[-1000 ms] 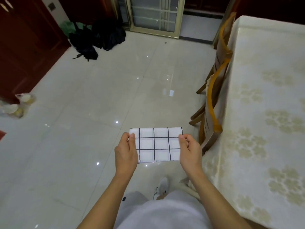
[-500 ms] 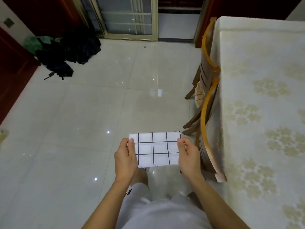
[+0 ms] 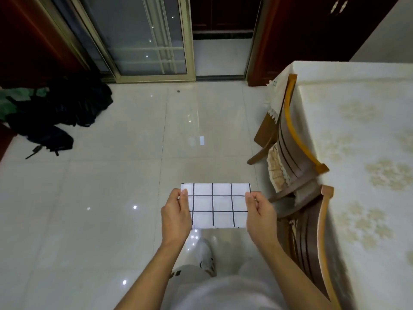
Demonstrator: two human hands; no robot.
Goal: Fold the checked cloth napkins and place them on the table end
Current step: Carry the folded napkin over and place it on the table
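A folded white cloth napkin with black grid lines (image 3: 215, 205) is held flat mid-frame, above the glossy white tiled floor (image 3: 100, 186). Its left edge is pinched by the left hand (image 3: 176, 214), its right edge by the right hand (image 3: 261, 214). The cream floral-patterned tabletop (image 3: 357, 142) is off at the right.

Folded white napkin (image 3: 215, 205) with black checks, a flat rectangle held up, lower centre of frame.

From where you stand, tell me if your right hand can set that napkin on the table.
Probably yes: the right hand holds the napkin beside the table, though the chairs stand between.
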